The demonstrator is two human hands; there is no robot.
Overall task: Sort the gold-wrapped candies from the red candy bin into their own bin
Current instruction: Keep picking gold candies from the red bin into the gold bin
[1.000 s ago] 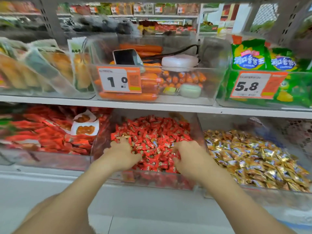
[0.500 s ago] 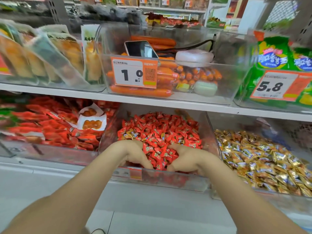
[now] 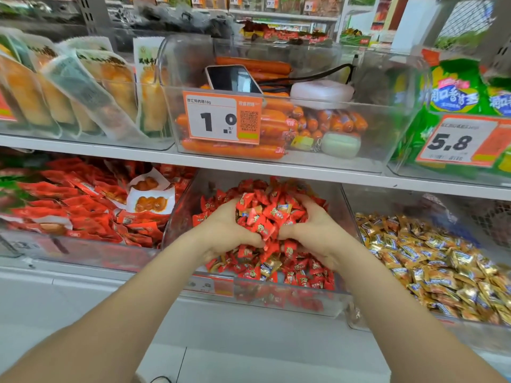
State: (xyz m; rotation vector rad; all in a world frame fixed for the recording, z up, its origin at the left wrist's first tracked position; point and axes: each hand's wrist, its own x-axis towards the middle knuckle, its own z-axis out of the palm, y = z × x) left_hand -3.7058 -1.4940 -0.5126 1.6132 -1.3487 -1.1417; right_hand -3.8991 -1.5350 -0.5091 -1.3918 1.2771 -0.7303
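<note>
The clear red candy bin point(image 3: 290, 304) sits on the lower shelf in the middle, full of red-wrapped candies point(image 3: 266, 214). My left hand point(image 3: 224, 230) and my right hand point(image 3: 315, 233) are both inside it, cupped toward each other with curled fingers round a raised heap of red candies. A few gold-wrapped candies show among the red, one point(image 3: 269, 268) near the front below my hands and another point(image 3: 284, 208) on top of the heap. To the right stands the bin point(image 3: 356, 323) filled with gold-wrapped candies point(image 3: 431, 261).
A bin of red snack packets point(image 3: 83, 211) stands left of the candy bin. The shelf above point(image 3: 276, 168) overhangs closely and carries a clear bin of sausages point(image 3: 235, 150) with a phone point(image 3: 232, 78), plus green snack bags point(image 3: 456, 92) at the right.
Both hands have moved from the front of the bin toward each other and deeper in, pushing up a heap of red candies between them. The view has come closer.
</note>
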